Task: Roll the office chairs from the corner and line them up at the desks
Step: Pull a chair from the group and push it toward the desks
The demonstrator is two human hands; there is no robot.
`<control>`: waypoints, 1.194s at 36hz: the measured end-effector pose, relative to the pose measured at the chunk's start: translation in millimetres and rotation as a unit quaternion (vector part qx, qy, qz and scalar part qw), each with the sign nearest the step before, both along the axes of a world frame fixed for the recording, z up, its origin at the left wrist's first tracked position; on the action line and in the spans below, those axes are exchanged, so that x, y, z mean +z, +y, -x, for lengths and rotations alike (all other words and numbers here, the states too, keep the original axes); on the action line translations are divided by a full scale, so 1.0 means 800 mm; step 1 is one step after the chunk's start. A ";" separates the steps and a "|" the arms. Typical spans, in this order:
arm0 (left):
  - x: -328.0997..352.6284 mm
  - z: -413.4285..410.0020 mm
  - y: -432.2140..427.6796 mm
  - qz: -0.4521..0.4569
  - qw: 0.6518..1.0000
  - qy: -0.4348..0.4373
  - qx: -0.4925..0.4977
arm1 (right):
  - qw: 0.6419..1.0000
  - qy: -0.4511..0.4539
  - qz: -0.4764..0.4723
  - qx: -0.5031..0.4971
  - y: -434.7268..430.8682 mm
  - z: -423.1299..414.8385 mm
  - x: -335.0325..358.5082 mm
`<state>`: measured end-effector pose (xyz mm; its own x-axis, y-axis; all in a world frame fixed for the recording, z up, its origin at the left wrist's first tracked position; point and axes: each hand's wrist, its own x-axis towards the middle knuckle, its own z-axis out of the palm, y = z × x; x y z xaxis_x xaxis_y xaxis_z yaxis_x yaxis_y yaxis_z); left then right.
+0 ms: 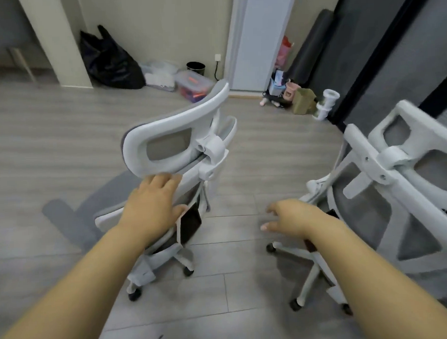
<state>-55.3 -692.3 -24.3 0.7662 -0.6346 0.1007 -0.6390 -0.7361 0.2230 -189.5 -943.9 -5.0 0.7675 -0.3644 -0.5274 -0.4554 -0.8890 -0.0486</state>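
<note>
White-framed grey mesh office chair [137, 147] under my flat left hand [152, 200]; right hand [293, 215] open, empty. One-handed, it may swivel.

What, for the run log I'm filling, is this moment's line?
left hand: rests on left chair back | right hand: free | right chair: not held

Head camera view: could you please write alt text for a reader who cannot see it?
A person's left hand rests on the back of a white mesh office chair, while the open right hand hovers beside a second white chair. Both stand on a grey floor, a black bag by the far wall.
</note>
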 end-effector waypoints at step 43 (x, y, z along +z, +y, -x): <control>-0.049 0.023 -0.095 0.069 0.931 -0.052 0.355 | 0.853 -0.400 -0.080 0.325 -0.143 -0.272 -0.061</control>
